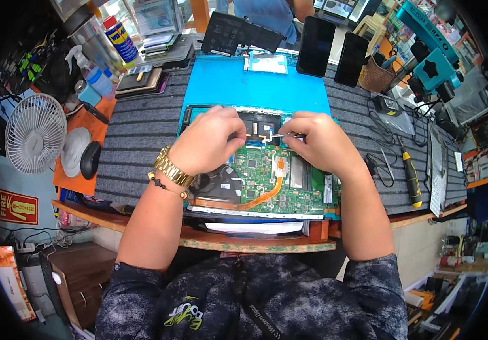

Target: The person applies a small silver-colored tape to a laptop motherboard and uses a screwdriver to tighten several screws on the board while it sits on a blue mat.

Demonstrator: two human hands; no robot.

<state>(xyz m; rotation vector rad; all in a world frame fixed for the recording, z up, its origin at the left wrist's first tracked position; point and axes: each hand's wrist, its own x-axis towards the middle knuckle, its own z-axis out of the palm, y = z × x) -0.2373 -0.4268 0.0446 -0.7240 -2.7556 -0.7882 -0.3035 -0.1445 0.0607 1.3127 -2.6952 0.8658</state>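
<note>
An opened laptop [249,180] with a green circuit board, copper heat pipe and black fan lies on a blue mat [255,85]. My left hand [210,141] is over its upper left part with fingers curled; what they hold, if anything, is hidden. My right hand [312,139] grips slim metal tweezers [283,135], whose tips are at a small white cable [268,137] beside a black part in the laptop's upper middle.
A black battery pack [230,34], two dark phones [315,48] [350,59] and stacked devices [139,82] are at the back. A fan [34,133] stands left; a yellow screwdriver [411,178], cables and a teal microscope [434,73] are right. A person [261,17] is beyond.
</note>
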